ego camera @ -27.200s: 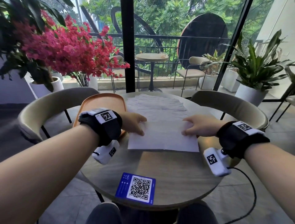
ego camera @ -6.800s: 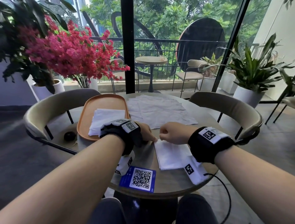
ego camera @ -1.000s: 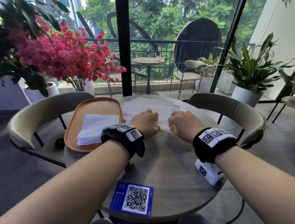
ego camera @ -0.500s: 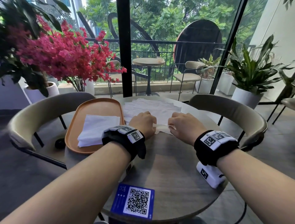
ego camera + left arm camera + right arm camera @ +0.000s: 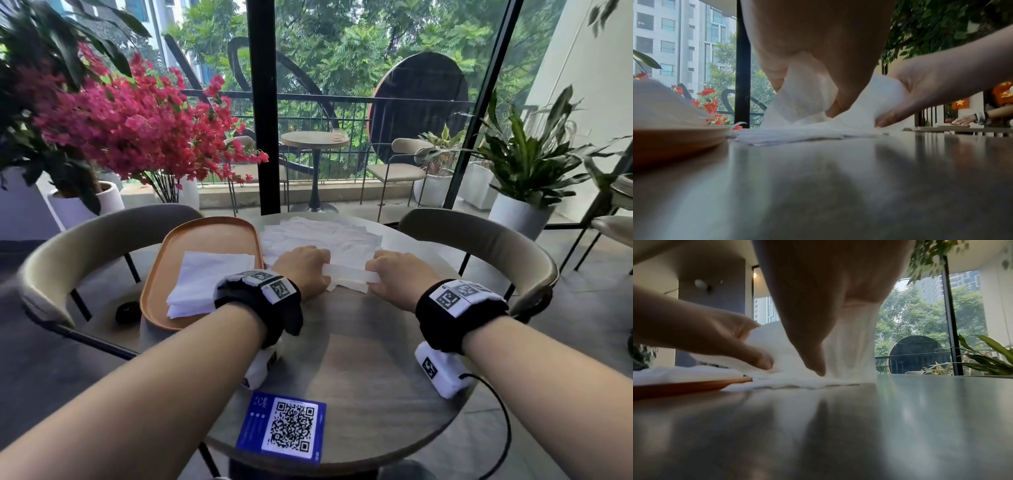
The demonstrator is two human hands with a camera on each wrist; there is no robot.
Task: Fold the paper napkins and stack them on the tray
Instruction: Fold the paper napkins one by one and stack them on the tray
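A loose pile of white paper napkins [image 5: 322, 236] lies at the far middle of the round table. Both hands pinch the near edge of the top napkin [image 5: 347, 274] and lift it off the pile. My left hand [image 5: 303, 270] holds its left end, my right hand [image 5: 399, 277] its right end. In the left wrist view the napkin [image 5: 807, 97] rises from the pile between the curled fingers. The right wrist view shows the napkin [image 5: 849, 344] hanging from my right hand. Folded napkins [image 5: 205, 281] lie stacked on the orange tray [image 5: 209, 233] at the left.
A blue QR card [image 5: 284, 428] lies at the table's near edge. Two curved chairs [image 5: 85, 240] [image 5: 489, 240] flank the table's far side. A red flowering plant [image 5: 137, 123] stands behind at left, a potted green plant [image 5: 527, 171] at right.
Over the last second both hands have pinched the top napkin's near edge and raised it, drawing slightly apart. Since 6.8 s ago a second folded napkin went onto the tray.
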